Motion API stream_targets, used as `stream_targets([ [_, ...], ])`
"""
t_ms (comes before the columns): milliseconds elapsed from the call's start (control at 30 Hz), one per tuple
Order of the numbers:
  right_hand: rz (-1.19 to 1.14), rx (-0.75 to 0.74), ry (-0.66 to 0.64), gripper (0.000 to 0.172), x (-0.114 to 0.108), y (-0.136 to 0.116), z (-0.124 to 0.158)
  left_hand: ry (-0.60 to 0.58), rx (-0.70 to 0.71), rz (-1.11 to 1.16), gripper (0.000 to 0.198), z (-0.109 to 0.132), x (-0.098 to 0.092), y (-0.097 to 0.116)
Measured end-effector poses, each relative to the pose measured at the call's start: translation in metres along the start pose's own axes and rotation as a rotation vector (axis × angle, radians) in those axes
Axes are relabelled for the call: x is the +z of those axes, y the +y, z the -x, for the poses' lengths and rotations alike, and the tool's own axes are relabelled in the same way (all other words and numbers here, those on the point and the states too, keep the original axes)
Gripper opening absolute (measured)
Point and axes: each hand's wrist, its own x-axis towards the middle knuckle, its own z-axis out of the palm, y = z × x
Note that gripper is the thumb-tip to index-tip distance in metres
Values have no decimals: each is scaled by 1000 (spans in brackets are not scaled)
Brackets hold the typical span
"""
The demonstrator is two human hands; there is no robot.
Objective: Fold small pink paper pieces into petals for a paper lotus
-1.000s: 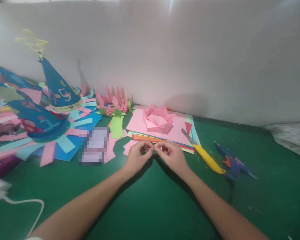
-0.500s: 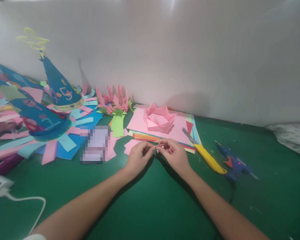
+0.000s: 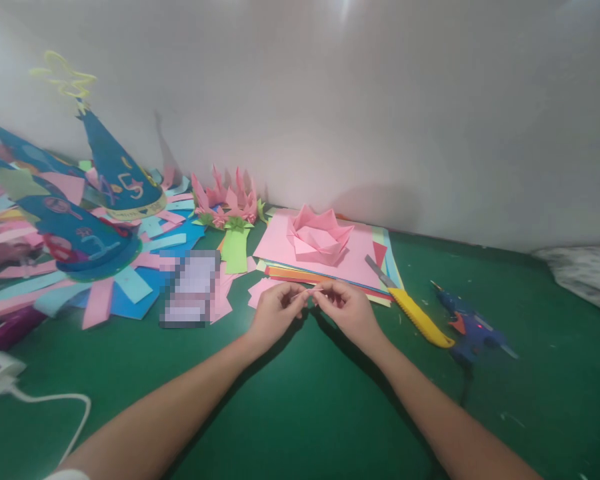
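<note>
Between both hands is a small piece of pink paper [image 3: 310, 291], pinched at its two sides and mostly hidden by fingers. My left hand [image 3: 276, 312] closes thumb and forefinger on its left end. On the right end, my right hand [image 3: 349, 312] pinches in the same way. Just beyond the hands, a folded pink paper flower [image 3: 320, 237] rests on a stack of coloured paper [image 3: 375, 243]. Pink paper scraps [image 3: 263, 291] lie beside my left hand. To the right of my right hand is a yellow utility knife [image 3: 420, 317], its blade touching the stack.
A blue glue gun [image 3: 475, 330] lies at the right on the green table [image 3: 300, 413]. Left are a phone-like blurred object [image 3: 193, 290], a pink paper crown [image 3: 230, 203], blue cone hats [image 3: 115, 163] and a white cable [image 3: 55, 398]. A wall [image 3: 430, 120] stands behind.
The fingertips have come slightly closer together around the pink paper, and its angle has shifted a little. The things on the table stay where they were.
</note>
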Motion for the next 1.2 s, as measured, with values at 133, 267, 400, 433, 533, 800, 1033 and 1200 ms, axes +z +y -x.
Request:
stream_targets([
  [133,92,-63,4,10,0,-2,0,-4,9,2,26,1,1,-1],
  [267,139,-113,-6,11,-2,-4,0,-16,-1,20,27,2,1,-3],
  [400,57,-94,1,12,-3,-5,2,-9,-29,65,28,2,1,-1],
  [433,37,-88,-2,12,-4,-6,2,-12,-37,72,27,2,2,0],
  [533,33,-89,3,14,-7,-6,-1,-19,-33,55,23,4,4,3],
  [800,308,-233,219,13,-24,4,-12,-96,376,-487,27,6,1,2],
  [1033,560,-423,65,13,-30,10,-13,-234,570,-786,26,4,7,-8],
  [1200,535,-415,107,12,-29,12,-13,-210,552,-794,22,5,6,-7],
])
